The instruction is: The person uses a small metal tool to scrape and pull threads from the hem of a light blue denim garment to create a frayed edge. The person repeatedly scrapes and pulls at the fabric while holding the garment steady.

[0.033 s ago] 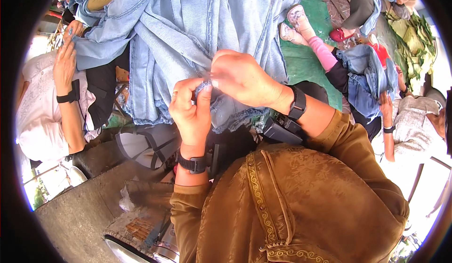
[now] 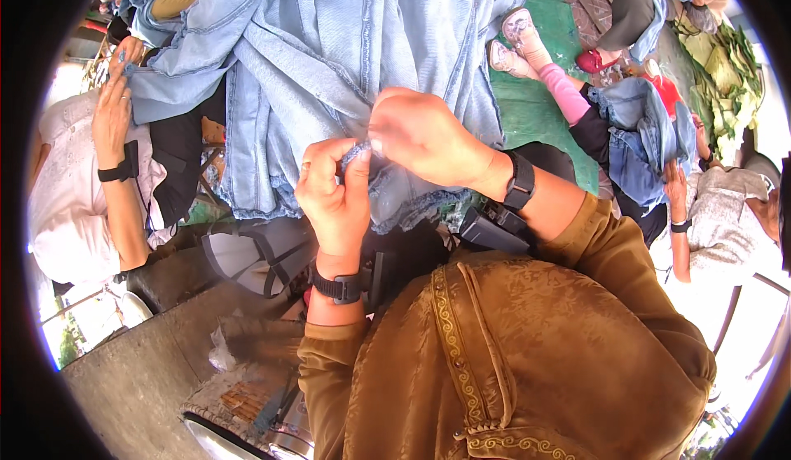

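Light blue denim cloth [image 2: 329,56] with frayed hems and long seams hangs in folds in front of me. My left hand [image 2: 334,188] is closed, pinching a small frayed bit of denim edge between thumb and forefinger. Right against those fingertips is my right hand [image 2: 424,138], its fingers curled together in a pinch. What lies between the right fingertips is hidden and a little blurred. Both of my wrists carry black bands.
At the left a person [image 2: 91,180] handles part of the same denim. Another person [image 2: 725,204] at the right holds blue jeans [image 2: 638,138]. A green mat [image 2: 544,122] covers the ground. Big leaves [image 2: 725,72] lie at the far right, and a grey concrete slab [image 2: 140,369] at lower left.
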`<state>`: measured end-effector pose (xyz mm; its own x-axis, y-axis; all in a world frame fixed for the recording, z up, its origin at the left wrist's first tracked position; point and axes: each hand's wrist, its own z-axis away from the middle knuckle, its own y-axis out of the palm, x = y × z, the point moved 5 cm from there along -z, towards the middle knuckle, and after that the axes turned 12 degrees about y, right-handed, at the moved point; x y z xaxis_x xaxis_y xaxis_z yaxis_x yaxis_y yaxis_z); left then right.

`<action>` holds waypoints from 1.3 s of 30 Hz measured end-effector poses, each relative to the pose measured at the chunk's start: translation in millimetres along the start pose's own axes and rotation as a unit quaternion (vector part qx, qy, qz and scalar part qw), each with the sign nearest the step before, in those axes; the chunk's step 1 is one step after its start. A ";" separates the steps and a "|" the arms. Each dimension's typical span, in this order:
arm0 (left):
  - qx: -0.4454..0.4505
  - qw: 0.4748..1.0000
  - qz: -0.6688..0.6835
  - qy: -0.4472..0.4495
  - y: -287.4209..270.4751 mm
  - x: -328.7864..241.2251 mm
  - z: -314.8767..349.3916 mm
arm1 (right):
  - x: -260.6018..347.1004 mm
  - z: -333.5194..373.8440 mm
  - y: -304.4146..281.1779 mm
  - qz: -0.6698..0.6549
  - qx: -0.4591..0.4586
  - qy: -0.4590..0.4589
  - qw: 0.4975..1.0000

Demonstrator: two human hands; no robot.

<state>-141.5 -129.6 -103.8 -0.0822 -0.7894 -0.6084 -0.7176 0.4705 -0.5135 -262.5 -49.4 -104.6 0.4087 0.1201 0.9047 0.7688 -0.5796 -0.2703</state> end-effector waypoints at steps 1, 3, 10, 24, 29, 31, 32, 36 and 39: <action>-0.001 1.000 0.005 -0.028 0.5 2.9 1.8 | -2.2 1.0 -2.4 0.002 -0.017 0.012 1.000; -0.010 1.000 -0.015 -0.013 3.2 2.6 1.6 | -0.3 3.3 -8.8 0.007 -0.049 0.036 0.998; -0.034 0.996 -0.045 0.070 10.7 -0.9 -2.1 | 10.8 -3.2 -8.9 0.061 0.012 0.050 0.997; 0.024 0.988 -0.135 0.066 13.6 -0.3 -0.5 | -21.2 -4.1 2.6 0.082 0.048 0.148 0.984; -0.035 0.995 -0.097 0.013 3.8 -4.9 15.8 | -32.6 9.8 7.8 -0.138 0.041 0.249 0.958; -0.025 0.996 -0.078 0.028 3.7 -3.3 18.6 | -29.2 11.8 9.5 -0.152 0.025 0.236 0.959; -0.017 0.997 -0.065 0.032 4.4 -1.4 18.8 | -26.0 15.4 10.1 -0.146 0.017 0.214 0.966; 0.018 0.999 -0.002 0.046 9.6 -10.2 13.6 | -21.7 16.4 1.8 -0.112 0.026 0.172 0.978; 0.046 0.999 -0.018 0.018 17.5 -6.3 13.3 | -19.7 24.3 -5.0 -0.003 0.006 0.142 0.990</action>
<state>-144.4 -111.1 -117.0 -0.0845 -0.8192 -0.5672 -0.6541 0.4750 -0.5887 -262.4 -29.2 -129.1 0.2509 -0.1103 0.9617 0.7773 -0.5692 -0.2680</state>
